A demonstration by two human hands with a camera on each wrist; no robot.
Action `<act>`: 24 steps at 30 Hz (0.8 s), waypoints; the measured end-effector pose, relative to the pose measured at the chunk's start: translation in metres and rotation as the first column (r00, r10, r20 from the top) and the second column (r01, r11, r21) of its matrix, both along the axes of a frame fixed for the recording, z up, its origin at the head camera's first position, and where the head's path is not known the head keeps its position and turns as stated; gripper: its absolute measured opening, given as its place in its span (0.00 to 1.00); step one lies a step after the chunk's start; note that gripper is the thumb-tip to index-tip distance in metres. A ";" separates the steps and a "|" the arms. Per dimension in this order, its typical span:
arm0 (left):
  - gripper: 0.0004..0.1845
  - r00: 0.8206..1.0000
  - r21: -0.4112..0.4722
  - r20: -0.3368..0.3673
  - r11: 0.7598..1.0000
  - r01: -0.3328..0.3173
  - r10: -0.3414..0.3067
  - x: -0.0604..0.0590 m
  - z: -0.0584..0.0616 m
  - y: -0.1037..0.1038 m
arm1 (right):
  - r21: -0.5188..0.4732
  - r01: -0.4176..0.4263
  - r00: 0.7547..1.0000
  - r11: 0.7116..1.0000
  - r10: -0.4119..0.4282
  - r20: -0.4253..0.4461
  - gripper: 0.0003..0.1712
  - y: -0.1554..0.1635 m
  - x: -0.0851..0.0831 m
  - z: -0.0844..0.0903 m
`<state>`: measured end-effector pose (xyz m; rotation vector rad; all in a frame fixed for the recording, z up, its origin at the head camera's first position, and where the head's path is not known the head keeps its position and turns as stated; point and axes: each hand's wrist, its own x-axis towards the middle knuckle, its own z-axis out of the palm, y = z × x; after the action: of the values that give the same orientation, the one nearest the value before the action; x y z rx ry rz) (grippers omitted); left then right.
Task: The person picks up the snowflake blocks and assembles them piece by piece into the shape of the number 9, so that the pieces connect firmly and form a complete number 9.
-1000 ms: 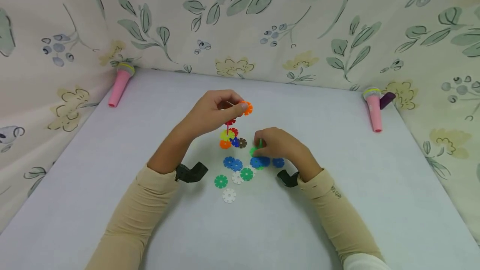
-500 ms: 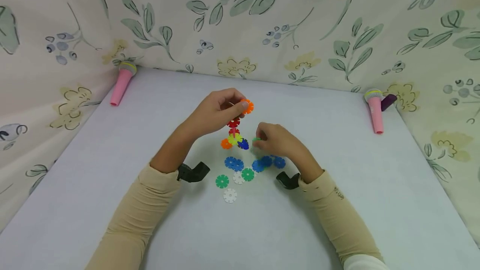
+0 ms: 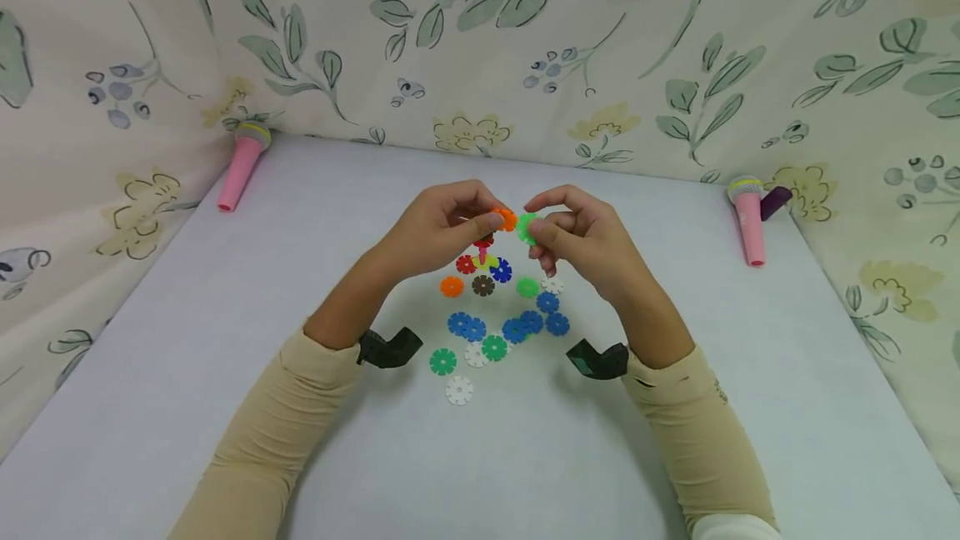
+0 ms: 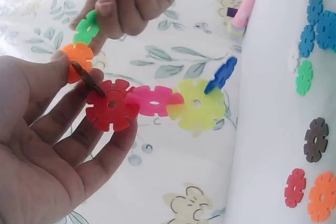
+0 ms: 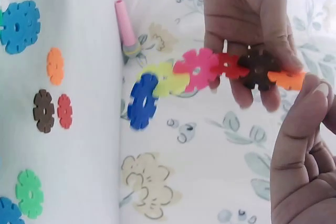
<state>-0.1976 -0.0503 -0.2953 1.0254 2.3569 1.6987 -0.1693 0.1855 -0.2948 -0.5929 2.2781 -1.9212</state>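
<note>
My left hand point(image 3: 442, 227) holds up a chain of slotted plastic snowflake discs, thumb and fingers pinching its orange disc point(image 4: 80, 59). From there the chain runs through a brown disc point(image 5: 258, 70), a red disc point(image 4: 111, 106), a pink disc point(image 4: 154, 101) and a yellow disc point(image 4: 195, 106) to a dark blue disc point(image 4: 222, 75) at the far end. Beside it, my right hand point(image 3: 592, 240) pinches a light green disc point(image 4: 86, 27) whose edge is right at the orange disc's edge. In the right wrist view the fingers hide the green disc.
Loose discs lie on the white table point(image 3: 375, 457) below the hands, among them blue discs point(image 3: 531, 322), a green disc point(image 3: 442, 362) and a white disc point(image 3: 459, 391). Pink toy microphones point(image 3: 242, 169) stand at both back corners, before a flowered cloth.
My right hand has risen from the loose discs, bringing the light green disc up to the orange one. The left hand has shifted slightly right with the chain.
</note>
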 end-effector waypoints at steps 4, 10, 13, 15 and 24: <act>0.02 0.995 -0.039 -0.102 0.999 -0.018 0.014 0.005 0.000 0.004 | 0.012 0.003 1.000 1.000 -0.003 0.015 0.10 -0.001 0.004 0.003; 0.03 0.971 -0.017 -0.231 0.997 -0.073 0.067 0.015 -0.006 0.016 | 0.020 0.030 0.999 0.999 -0.031 0.031 0.07 -0.001 0.010 0.010; 0.03 0.942 -0.040 -0.320 0.992 -0.121 0.102 0.018 -0.010 0.023 | 0.053 0.065 0.997 0.996 -0.068 0.039 0.07 -0.002 0.012 0.011; 0.03 0.926 -0.055 -0.361 0.989 -0.140 0.111 0.017 -0.012 0.026 | 0.061 0.081 0.995 0.995 -0.084 0.051 0.06 -0.003 0.014 0.012; 0.02 0.976 -0.054 -0.194 0.994 0.094 -0.103 0.009 -0.006 0.015 | -0.022 -0.028 1.000 0.999 0.028 0.007 0.14 0.006 0.008 0.006</act>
<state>-0.1881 -0.0349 -0.3015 1.3356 2.3997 1.5699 -0.1609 0.1913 -0.2889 -0.6159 2.2351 -1.9344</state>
